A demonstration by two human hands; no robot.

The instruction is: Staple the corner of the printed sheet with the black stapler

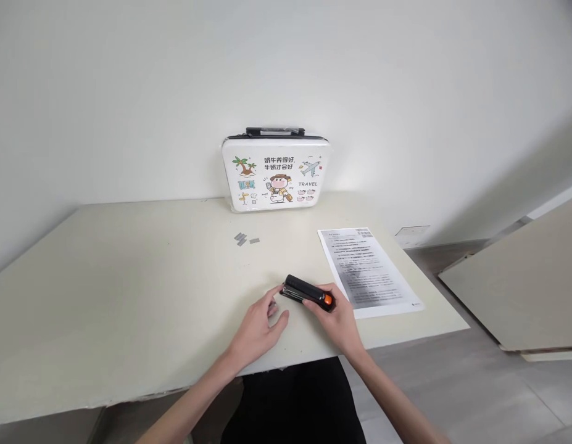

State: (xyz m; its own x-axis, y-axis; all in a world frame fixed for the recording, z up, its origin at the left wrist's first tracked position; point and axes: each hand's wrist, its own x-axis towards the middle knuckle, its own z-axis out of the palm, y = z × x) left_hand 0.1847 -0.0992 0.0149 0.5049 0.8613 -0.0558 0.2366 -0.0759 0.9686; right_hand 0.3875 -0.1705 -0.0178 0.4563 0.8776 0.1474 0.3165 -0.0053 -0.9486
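Observation:
A black stapler (pixel 306 291) with an orange end lies near the front edge of a cream table (pixel 128 290). My right hand (pixel 337 317) grips its orange end, fingers wrapped round it. My left hand (pixel 261 324) touches the stapler's other end with its fingertips, fingers bent and pinched there. A printed sheet of paper (pixel 366 270) lies just right of the stapler. A few strips of staples (pixel 245 239) lie further back on the table.
A white carry case (pixel 275 174) with cartoon travel pictures stands upright against the wall at the back. A second tabletop (pixel 521 283) is at the right, across a gap of grey floor. A wall socket (pixel 413 235) sits low on the wall.

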